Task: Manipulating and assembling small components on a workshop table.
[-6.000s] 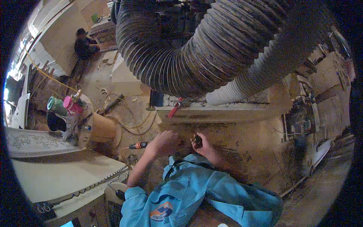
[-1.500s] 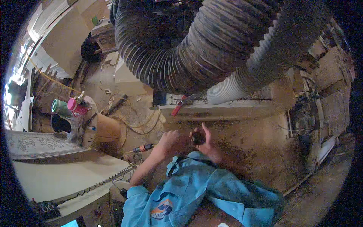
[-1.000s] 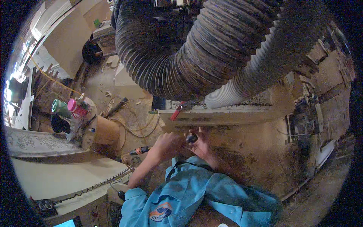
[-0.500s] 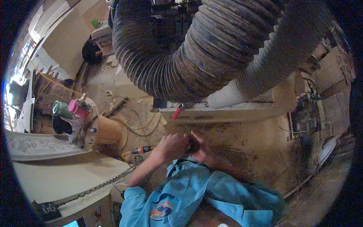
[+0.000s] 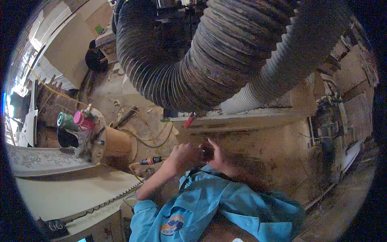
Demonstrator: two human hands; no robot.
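Close in front of my body, my left hand (image 5: pixel 181 156) and my right hand (image 5: pixel 218 156) are held near each other. A small dark object (image 5: pixel 207 153) with a pale spot shows between them, against the inside of my right hand; its kind is too blurred to make out. One digit of my right hand points up, while the other fingers curl around the dark object. The left fingers bend inward toward it, and whatever they grip is hidden. Beside my left wrist is an orange-and-black cable connector (image 5: pixel 150 160).
Large ribbed hoses (image 5: pixel 189 84) hang ahead, above a ledge with a red tag (image 5: pixel 189 120). At left, a wooden drum (image 5: pixel 121 144) carries a green container (image 5: pixel 67 121) and a pink container (image 5: pixel 84 119). A pale tabletop (image 5: pixel 76 191) with a coiled cord stands nearer. Yellow hose lies across the floor.
My hands have parted slightly, and the dark object between them shows more plainly. The raised digit of my right hand stands more upright. The view has shifted slightly.
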